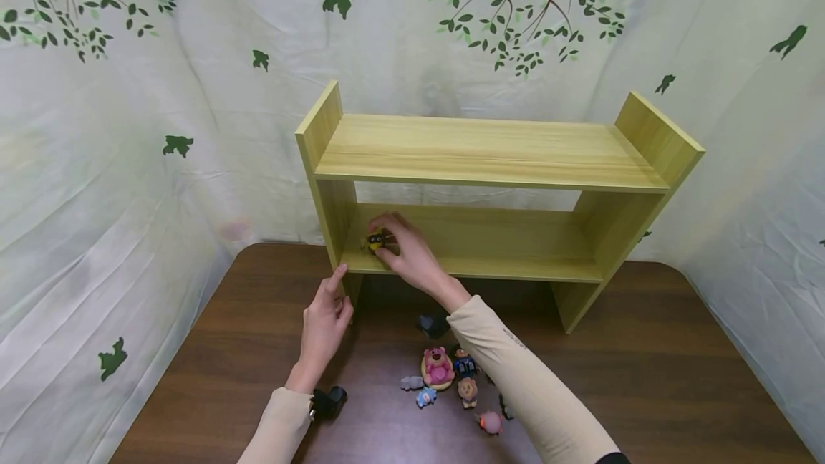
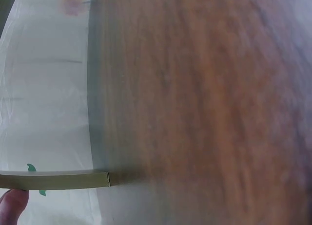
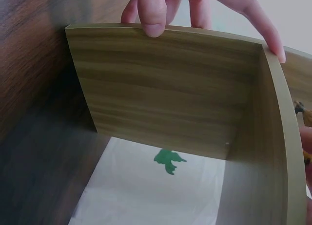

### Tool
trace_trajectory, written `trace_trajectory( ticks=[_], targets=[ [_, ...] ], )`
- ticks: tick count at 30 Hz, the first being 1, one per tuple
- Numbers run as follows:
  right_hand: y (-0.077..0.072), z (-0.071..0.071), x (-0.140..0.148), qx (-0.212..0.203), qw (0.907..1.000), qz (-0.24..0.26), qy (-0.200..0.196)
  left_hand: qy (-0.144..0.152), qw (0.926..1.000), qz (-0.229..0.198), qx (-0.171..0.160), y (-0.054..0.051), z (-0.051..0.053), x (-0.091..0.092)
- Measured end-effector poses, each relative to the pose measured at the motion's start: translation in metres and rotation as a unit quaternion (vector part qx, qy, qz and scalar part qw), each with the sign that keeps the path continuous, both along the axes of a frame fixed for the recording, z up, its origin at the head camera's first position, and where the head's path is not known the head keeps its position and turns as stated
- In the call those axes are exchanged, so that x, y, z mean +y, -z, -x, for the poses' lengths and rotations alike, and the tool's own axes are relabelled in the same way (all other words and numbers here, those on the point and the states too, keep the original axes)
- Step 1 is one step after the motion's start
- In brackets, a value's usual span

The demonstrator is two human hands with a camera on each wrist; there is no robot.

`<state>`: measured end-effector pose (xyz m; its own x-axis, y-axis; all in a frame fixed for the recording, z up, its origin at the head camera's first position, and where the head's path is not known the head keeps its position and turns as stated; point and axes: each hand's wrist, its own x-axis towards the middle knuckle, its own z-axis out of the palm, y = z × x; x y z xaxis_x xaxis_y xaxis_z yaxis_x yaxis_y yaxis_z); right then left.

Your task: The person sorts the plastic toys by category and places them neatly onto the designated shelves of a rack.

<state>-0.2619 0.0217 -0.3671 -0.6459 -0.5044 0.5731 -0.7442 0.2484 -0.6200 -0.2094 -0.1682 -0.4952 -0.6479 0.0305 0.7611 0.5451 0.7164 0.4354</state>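
My right hand (image 1: 412,253) reaches onto the lower board of a light wooden shelf (image 1: 493,152). Between thumb and fingers it pinches a small yellow figurine (image 1: 376,240) with dark goggle-like eyes, at the board's left end. In the right wrist view only an orange-brown part of that figurine (image 3: 306,117) shows at the right edge. My left hand (image 1: 325,321) grips the front edge of the shelf's left side panel (image 3: 165,79). Its thumb lies on the panel's inner face, the index finger stretches to the lower board's corner, and other fingers are behind the panel.
On the brown table (image 1: 245,349), in front of the shelf, several figurines lie grouped: a pink bear (image 1: 438,368), a dark-blue uniformed figure (image 1: 464,364), a lion-like one (image 1: 468,392), a blue one (image 1: 426,397), a grey one (image 1: 412,383) and a pink one (image 1: 490,422). My right forearm partly covers others.
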Motion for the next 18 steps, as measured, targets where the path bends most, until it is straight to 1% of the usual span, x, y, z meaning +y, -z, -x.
trace_trajectory(
  ticks=[8,18],
  targets=[
    [0.000,-0.002,0.002,0.004,0.9999,0.009,-0.007,0.001,0.9999,0.002,0.010,-0.001,0.001,0.000],
    [0.001,-0.001,0.013,-0.017,0.9994,0.030,-0.007,0.000,1.0000,-0.001,0.003,0.000,-0.001,0.001]
  ],
)
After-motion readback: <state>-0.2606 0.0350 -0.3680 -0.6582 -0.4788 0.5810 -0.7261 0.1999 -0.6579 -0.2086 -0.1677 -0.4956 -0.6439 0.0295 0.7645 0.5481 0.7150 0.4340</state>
